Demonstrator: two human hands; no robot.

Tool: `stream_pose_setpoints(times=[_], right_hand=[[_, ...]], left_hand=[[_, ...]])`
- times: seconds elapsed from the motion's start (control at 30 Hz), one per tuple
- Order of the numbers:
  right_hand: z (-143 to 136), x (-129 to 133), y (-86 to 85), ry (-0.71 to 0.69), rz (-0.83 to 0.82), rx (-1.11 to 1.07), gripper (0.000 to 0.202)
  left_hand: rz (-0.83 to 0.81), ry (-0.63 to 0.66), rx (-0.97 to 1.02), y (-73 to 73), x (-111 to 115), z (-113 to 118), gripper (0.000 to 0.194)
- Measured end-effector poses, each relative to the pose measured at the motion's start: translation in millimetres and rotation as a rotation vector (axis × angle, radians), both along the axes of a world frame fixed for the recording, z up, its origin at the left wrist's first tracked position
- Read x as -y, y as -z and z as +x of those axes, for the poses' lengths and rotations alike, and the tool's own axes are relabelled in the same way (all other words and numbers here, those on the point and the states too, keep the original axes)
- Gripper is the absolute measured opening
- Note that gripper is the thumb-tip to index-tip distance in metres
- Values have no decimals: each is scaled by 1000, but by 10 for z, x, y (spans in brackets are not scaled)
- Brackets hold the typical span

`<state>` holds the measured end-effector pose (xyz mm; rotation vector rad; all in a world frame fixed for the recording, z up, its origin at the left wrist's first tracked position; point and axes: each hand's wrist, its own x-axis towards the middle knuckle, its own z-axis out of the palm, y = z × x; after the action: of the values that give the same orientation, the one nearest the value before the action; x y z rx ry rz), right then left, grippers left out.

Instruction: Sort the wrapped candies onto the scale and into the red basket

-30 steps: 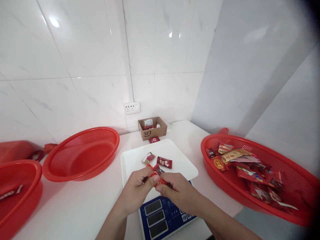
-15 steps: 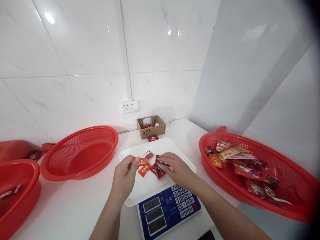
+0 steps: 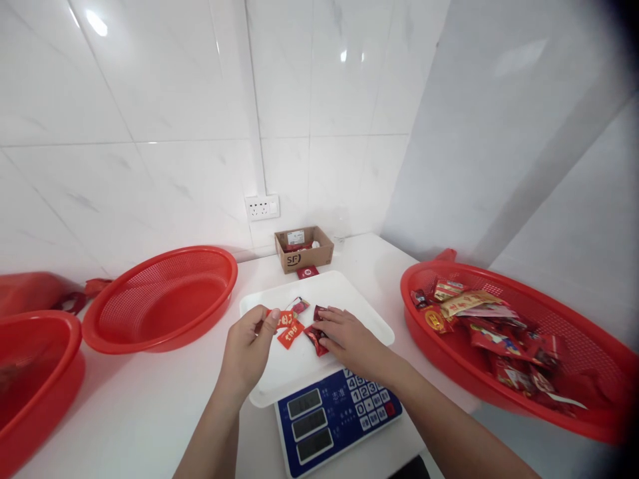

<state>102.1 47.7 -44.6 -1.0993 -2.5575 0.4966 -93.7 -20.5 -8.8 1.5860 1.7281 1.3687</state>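
Observation:
My left hand (image 3: 248,346) pinches a small orange-red packet (image 3: 284,319) between thumb and fingers, over the left part of the white scale tray (image 3: 277,382). Another orange-red packet (image 3: 289,334) lies on the tray just below it. A small multicoloured packet (image 3: 299,305) lies behind them. My right hand (image 3: 349,337) rests on two dark red packets, its fingers stretched out and partly covering them. The nearer dark red packet (image 3: 314,339) shows left of the fingertips. The blue scale panel (image 3: 339,419) with number keys and display windows sits in front of the tray.
A large red basket (image 3: 589,319) on the right holds several snack packets (image 3: 499,332). Two more red baskets, one near the wall (image 3: 164,299) and one at the left edge (image 3: 44,372), stand left. Behind the tray are a cardboard box (image 3: 309,256) and a red packet (image 3: 307,272).
My right hand's fingers have shifted over the dark red packets. My left hand keeps its pinch on the orange-red packet. The camera view has moved slightly.

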Motion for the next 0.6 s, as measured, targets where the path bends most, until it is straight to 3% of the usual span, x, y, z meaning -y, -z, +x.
stream_pose_setpoints(times=[0.1, 0.3, 0.6], right_hand=[[-63, 31, -23, 1, 21, 0, 31], [-220, 131, -41, -215, 53, 33, 36], [-219, 158, -20, -204, -14, 58, 39]], left_hand=[[3, -6, 4, -9, 8, 6, 40], [13, 37, 36, -16, 16, 8, 40], [8, 35, -9, -14, 24, -1, 41]])
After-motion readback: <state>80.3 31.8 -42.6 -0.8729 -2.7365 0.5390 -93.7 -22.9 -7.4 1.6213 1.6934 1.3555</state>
